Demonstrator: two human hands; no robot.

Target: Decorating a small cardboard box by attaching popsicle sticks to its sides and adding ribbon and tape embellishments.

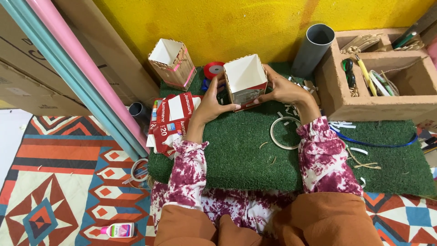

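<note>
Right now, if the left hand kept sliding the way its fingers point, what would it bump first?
Probably the open carton itself: the left hand already presses its side, fingers pointing right and away.

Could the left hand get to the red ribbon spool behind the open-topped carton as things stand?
Probably yes, once it lets go. The left hand is pressed to the carton, and the red ribbon spool lies just beyond its fingertips on the green mat, with nothing between them.

You see a grey pipe (pixel 314 48) upright against the yellow wall (pixel 255 23). A stick-clad box (pixel 173 63) stands beside a red ribbon spool (pixel 213 69). A glue bottle (pixel 118 230) lies on the patterned rug (pixel 59 182).
</note>
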